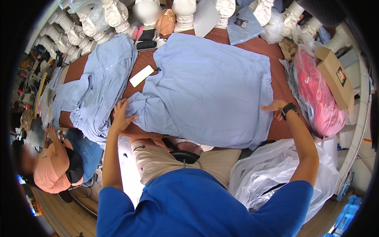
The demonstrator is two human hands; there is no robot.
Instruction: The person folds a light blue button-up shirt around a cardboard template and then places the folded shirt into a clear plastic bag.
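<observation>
A light blue shirt (209, 87) lies spread flat on the brown-covered table in front of me, its left side bunched in folds. My left hand (122, 115) rests at that bunched part, with thumb and fingers apart. At the shirt's right edge is my right hand (277, 108), a dark watch on its wrist. Its thumb stretches onto the cloth while the other fingers bend downward, partly hidden. More light blue shirts (103, 75) lie in a loose heap left of the spread one. Between them sits a white card tag (141, 76).
White ornate pedestals (116, 15) line the table's back, near a folded blue garment (244, 25) and a tan pouch (166, 20). At right are a bagged red garment (316, 91) and a cardboard box (335, 77). Clear plastic (268, 170) hangs beside my lap. Another person (55, 166) sits at left.
</observation>
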